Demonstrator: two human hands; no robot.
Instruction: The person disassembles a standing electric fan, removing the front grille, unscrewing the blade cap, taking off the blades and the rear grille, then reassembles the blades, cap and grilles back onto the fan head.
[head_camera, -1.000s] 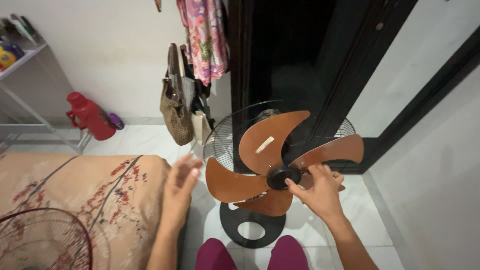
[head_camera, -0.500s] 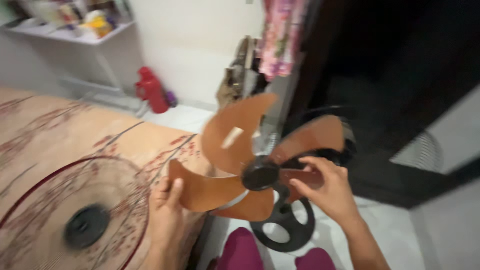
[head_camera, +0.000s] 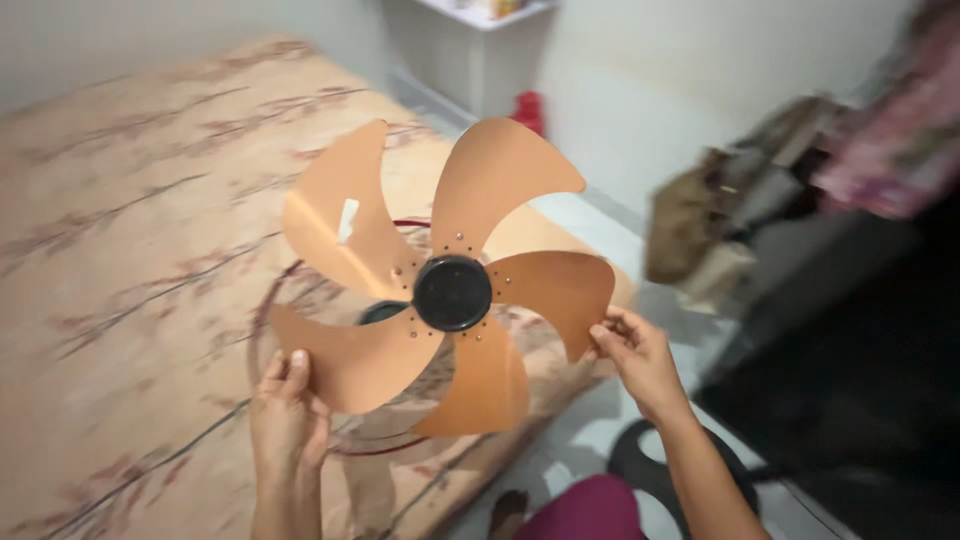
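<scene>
An orange-brown fan blade with several paddles and a black hub is held up in front of me, off its stand. My left hand grips the tip of the lower-left paddle. My right hand pinches the edge of the right paddle. Behind the blade, a round wire fan grille with a red rim lies flat on the bed.
The bed has a beige cover with a branch pattern and fills the left side. A black round fan base stands on the white floor at lower right. Bags hang at right; a white shelf and a red object are at the back.
The blade has come off the fan and been carried left over the bed. My view swung left, so the fan stand has left the frame and the grille sits behind the blade.
</scene>
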